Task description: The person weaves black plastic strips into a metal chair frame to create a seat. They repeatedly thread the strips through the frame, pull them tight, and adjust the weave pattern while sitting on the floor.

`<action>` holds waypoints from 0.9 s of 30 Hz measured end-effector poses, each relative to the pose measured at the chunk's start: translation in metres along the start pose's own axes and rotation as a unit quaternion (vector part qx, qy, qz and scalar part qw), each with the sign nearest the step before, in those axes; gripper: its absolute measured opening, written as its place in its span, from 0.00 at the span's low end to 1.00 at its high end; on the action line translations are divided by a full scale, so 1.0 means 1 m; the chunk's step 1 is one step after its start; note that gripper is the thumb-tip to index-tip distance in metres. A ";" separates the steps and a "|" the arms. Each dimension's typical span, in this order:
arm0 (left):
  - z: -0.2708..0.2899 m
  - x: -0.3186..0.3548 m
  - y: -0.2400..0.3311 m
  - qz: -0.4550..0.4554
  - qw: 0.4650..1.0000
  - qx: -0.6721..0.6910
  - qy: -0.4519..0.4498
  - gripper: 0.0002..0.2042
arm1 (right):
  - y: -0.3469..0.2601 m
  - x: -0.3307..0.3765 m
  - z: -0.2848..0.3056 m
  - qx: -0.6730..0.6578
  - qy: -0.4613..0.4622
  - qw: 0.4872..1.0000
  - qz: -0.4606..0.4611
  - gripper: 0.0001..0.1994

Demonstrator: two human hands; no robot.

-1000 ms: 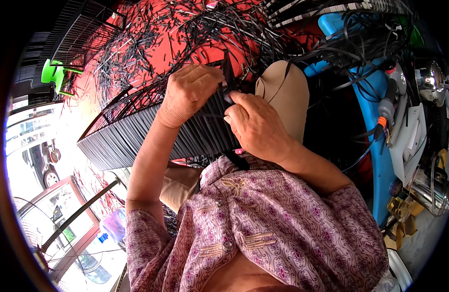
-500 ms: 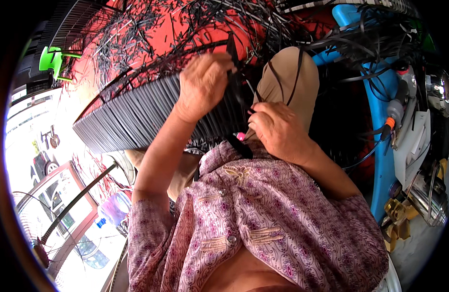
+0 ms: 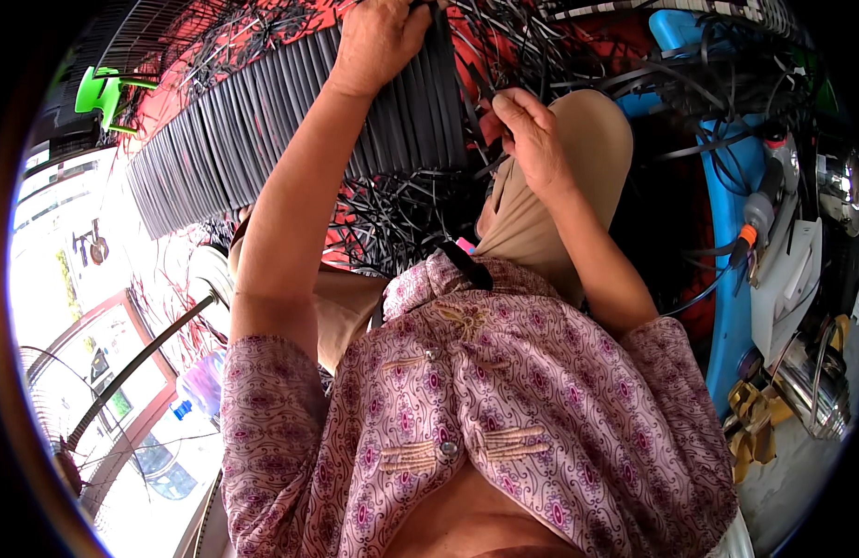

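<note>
A long panel wrapped in black flat strips lies across the upper left, over my lap. My left hand is at its far edge, fingers curled and partly cut off by the picture's top; what they grip is hidden. Close to the panel's right end, above my right knee, my right hand is closed, pinching a black plastic strip between thumb and fingers.
Black strip offcuts lie tangled below the panel and over a red surface. To the right stands a blue plastic chair, beside a grey tool with an orange collar and a metal container. A green stool is far left.
Both hands have moved away from me, the left further up the picture, the right up from my lap. The panel has shifted and tilted, showing more of its wrapped face.
</note>
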State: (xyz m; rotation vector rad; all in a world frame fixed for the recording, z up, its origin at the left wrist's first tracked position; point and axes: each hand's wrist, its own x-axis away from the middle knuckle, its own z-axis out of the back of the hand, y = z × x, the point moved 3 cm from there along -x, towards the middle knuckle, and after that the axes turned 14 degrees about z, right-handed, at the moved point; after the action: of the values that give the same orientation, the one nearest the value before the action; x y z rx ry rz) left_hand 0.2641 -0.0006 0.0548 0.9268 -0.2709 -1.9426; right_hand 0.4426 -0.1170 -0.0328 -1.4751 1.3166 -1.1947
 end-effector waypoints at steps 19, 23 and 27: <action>-0.001 -0.025 -0.025 0.053 0.998 0.015 -0.004 0.07 | -0.036 -0.020 -0.005 0.477 0.055 0.752 0.450 0.14; -0.002 -0.027 -0.029 0.062 0.998 0.022 -0.009 0.08 | -0.040 -0.034 -0.001 0.500 0.093 0.739 0.442 0.11; -0.005 -0.032 -0.034 0.065 0.997 0.035 -0.008 0.09 | -0.039 -0.039 0.000 0.487 0.070 0.763 0.419 0.10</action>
State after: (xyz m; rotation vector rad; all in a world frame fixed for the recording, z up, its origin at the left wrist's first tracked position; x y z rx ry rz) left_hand 0.2538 0.0447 0.0492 0.9155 -0.4011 -1.8314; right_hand 0.4507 -0.0737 -0.0004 0.0057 0.9610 -1.0622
